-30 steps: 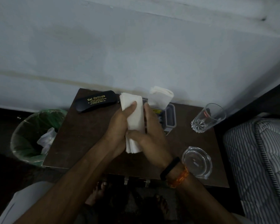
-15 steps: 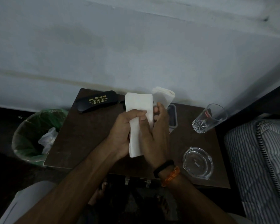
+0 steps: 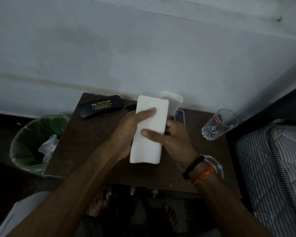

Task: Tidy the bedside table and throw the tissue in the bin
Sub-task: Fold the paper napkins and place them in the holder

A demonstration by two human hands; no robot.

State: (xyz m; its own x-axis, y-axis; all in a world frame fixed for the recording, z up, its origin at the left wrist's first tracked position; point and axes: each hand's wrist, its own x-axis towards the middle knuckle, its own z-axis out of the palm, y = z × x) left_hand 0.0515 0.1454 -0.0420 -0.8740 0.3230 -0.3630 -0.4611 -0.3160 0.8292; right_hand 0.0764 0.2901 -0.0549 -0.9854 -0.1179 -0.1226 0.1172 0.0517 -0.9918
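A folded stack of white tissues (image 3: pixel 149 144) stands lengthwise above the dark brown bedside table (image 3: pixel 85 141). My left hand (image 3: pixel 126 132) grips its left side, thumb laid across the front near the top. From the right, my right hand (image 3: pixel 174 139) holds the stack, its thumb pressed on the middle of the front. Behind the stack a second folded tissue (image 3: pixel 173 101) sticks up out of a clear box (image 3: pixel 180 115). The green-lined bin (image 3: pixel 32 144) stands on the floor left of the table, with a crumpled white tissue (image 3: pixel 47 147) inside.
A black spectacle case (image 3: pixel 101 106) lies at the table's back left. A drinking glass (image 3: pixel 219 124) stands at the right edge, and a glass ashtray (image 3: pixel 215 165) is partly hidden by my right wrist. A striped mattress (image 3: pixel 272 168) borders the right. My bare feet show below the table.
The stack was squeezed narrow between both hands half a second ago. Now it lies flat and wider, with my thumbs on its front face and my right hand moved to its right edge.
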